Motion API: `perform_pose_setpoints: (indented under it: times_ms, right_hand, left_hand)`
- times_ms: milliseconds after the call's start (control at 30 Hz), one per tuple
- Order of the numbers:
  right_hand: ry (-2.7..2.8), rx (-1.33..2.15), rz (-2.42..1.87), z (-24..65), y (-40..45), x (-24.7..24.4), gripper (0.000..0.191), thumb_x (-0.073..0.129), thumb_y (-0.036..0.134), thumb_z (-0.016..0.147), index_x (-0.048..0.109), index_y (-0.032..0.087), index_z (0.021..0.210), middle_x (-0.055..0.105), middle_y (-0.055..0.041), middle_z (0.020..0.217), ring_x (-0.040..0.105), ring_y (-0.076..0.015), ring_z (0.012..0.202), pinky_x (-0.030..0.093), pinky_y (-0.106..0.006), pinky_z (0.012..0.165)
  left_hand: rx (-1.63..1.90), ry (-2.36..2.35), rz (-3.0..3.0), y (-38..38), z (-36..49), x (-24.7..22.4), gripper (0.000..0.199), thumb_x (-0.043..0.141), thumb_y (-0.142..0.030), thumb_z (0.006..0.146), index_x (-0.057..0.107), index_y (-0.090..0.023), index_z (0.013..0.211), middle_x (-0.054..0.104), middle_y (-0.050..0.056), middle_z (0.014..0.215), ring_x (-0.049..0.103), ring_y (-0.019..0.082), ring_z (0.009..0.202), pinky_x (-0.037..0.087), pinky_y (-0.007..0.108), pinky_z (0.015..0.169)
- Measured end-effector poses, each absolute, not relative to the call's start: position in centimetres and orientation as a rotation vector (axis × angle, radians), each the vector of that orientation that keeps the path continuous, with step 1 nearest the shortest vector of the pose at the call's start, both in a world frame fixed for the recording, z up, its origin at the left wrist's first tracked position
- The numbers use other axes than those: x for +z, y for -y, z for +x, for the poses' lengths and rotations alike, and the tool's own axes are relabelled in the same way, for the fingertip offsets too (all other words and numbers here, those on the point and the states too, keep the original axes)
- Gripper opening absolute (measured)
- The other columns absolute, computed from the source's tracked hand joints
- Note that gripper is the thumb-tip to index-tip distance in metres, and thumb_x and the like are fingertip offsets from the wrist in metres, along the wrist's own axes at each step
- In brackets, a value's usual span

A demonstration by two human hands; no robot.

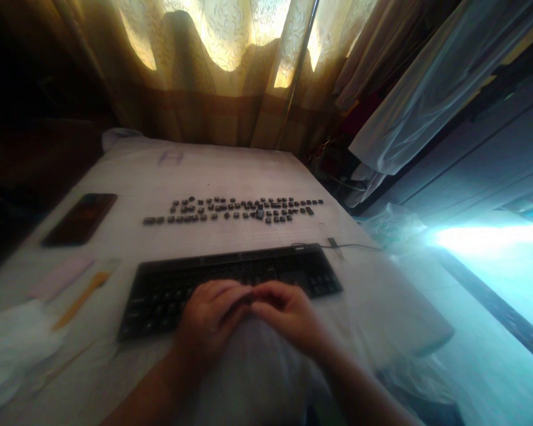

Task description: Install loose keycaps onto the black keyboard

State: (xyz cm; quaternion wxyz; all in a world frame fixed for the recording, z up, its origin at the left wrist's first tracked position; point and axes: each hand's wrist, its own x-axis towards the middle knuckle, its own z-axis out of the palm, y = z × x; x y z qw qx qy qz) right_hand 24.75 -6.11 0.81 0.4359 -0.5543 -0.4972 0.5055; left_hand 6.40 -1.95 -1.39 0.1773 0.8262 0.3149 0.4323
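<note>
Black keyboard (231, 284) lies under both hands, left hand (211, 322) and right hand (288, 313) fingertips together, grip hidden; loose keycaps (231, 210) beyond could scatter if bumped.

Two hands over a black keyboard on a white-covered table

The left hand (211, 319) and right hand (288, 313) meet fingertip to fingertip above the keyboard (169, 284); loose keycaps (231, 210) lie in rows behind it, a dark phone (80, 219) at the left.
</note>
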Motion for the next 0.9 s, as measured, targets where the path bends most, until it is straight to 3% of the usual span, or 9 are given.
perform_pose_setpoints:
  times_ms: [167,467,667,900]
  right_hand:
    - [1.25,1.135,-1.276,24.7,6.4,1.3,0.018,0.074,0.031,0.077,0.077,0.023,0.093,0.073,-0.0032,0.085,0.066,-0.0174,0.076,0.054,-0.031,0.07]
    - [1.457,0.871,-1.301,24.7,6.8,2.2,0.016,0.072,0.025,0.081,0.078,0.024,0.096,0.075,-0.0042,0.084,0.067,-0.018,0.073,0.054,-0.03,0.067]
    - [1.679,0.618,-1.261,24.5,7.0,2.3,0.013,0.067,0.024,0.087,0.076,0.023,0.096,0.076,-0.0061,0.086,0.069,-0.0192,0.076,0.055,-0.031,0.071]
    - [1.814,0.469,-1.46,29.1,4.5,0.8,0.017,0.062,0.025,0.089,0.076,0.022,0.099,0.075,-0.0077,0.091,0.069,-0.0203,0.084,0.054,-0.033,0.076]
  left_hand:
    - [1.152,-0.783,2.071,2.0,6.4,-0.9,0.025,0.061,-0.024,0.091,0.07,-0.029,0.115,0.07,0.003,0.099,0.069,0.015,0.09,0.059,0.026,0.078]
    - [1.235,-0.806,2.158,2.2,6.5,-1.1,0.03,0.06,-0.024,0.092,0.068,-0.03,0.12,0.069,0.004,0.1,0.069,0.015,0.089,0.059,0.025,0.075]
    - [1.204,-0.861,2.256,2.3,6.5,-1.5,0.031,0.056,-0.028,0.095,0.066,-0.028,0.124,0.072,0.006,0.105,0.07,0.017,0.094,0.06,0.028,0.08]
    - [1.141,-1.039,2.413,1.5,6.1,-2.2,0.046,0.056,-0.032,0.094,0.051,-0.025,0.139,0.073,0.008,0.113,0.07,0.023,0.102,0.058,0.039,0.089]
